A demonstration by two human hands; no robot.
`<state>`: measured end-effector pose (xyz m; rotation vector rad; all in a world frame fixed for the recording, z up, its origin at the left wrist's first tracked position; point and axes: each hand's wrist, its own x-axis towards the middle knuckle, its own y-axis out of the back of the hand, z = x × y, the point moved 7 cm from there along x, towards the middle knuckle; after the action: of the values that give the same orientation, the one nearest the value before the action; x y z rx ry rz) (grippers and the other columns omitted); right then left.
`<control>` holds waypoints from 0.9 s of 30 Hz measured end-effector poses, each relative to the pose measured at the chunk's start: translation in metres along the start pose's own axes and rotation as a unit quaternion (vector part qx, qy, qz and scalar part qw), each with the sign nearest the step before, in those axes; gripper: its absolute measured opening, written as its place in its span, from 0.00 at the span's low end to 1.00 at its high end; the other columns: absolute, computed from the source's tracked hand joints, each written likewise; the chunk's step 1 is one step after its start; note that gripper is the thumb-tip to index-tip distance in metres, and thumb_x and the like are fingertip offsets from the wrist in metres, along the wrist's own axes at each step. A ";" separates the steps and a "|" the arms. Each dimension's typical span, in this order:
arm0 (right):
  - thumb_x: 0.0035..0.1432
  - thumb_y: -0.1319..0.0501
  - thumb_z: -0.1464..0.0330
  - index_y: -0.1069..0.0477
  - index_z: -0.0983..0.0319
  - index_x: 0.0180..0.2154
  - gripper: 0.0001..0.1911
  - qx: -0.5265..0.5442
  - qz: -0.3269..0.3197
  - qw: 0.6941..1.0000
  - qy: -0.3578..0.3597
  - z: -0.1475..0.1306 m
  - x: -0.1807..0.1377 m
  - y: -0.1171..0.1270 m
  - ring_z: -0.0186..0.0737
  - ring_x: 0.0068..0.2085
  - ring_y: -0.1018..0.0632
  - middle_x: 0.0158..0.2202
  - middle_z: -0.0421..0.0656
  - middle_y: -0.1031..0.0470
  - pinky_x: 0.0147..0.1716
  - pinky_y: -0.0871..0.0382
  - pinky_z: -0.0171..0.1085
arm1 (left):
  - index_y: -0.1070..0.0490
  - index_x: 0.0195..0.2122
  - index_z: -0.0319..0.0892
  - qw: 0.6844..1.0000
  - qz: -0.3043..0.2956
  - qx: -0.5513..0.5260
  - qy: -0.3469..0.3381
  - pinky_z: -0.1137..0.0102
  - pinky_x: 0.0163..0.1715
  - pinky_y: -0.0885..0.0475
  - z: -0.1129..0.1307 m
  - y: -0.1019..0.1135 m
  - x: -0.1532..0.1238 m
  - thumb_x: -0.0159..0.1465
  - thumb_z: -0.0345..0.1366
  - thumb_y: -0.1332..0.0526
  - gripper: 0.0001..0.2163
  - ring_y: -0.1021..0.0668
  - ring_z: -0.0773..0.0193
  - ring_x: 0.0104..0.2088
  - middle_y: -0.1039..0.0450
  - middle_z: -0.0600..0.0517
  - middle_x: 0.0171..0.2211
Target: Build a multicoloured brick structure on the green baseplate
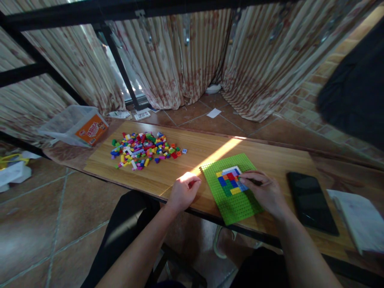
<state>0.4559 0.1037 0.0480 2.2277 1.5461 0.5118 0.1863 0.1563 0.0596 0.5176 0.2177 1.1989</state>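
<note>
On my far left the clear bin (61,127) sits just past the end of the bench (163,174), and right of it the loose bricks (141,151) lie in a spread heap with a few strays at its right edge; a sleeve or wrist dragged through there could scatter some to the floor. Next comes the left hand (183,192), curled loosely closed by the bench's near edge, with no brick that I can see in it. It isn't bracing the green plate (237,212), which lies askew right of it, one corner close to that edge; I judge an off-centre push could turn the plate or tip the corner over. The patch (230,181) of coloured bricks is on the plate, toward its far half. At the patch's right side the right hand (261,186) has thumb and fingers bunched together; I cannot tell whether they grip a brick or only touch. Its fingers hide the spot, so a piece could seat a stud off or rock a neighbour loose. Farther right lie the dark tablet (312,202) and papers (361,220); swinging the right elbow wide might knock either.
</note>
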 end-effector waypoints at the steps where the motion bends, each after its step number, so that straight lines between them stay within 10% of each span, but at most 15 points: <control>1: 0.51 0.33 0.55 0.19 0.58 0.34 0.14 0.007 0.004 1.000 -0.001 0.000 0.000 0.000 0.44 0.40 0.22 0.39 0.45 0.23 0.42 0.27 0.45 | 0.24 0.32 0.42 1.000 0.002 0.000 -0.003 0.70 0.35 0.33 0.000 0.000 0.000 0.63 0.38 0.41 0.08 0.26 0.62 0.33 0.25 0.50 0.31; 27: 0.63 0.44 0.62 0.20 0.57 0.36 0.14 -0.165 -0.017 0.973 0.161 -0.036 -0.006 0.004 0.43 0.42 0.22 0.42 0.45 0.23 0.44 0.27 0.43 | 0.25 0.32 0.41 1.000 -0.004 0.022 -0.016 0.71 0.35 0.33 0.002 -0.002 0.000 0.64 0.36 0.42 0.08 0.26 0.63 0.33 0.25 0.50 0.32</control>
<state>0.4389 0.1008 0.0807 1.9295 1.5115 1.0782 0.1884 0.1550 0.0604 0.5725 0.2190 1.1794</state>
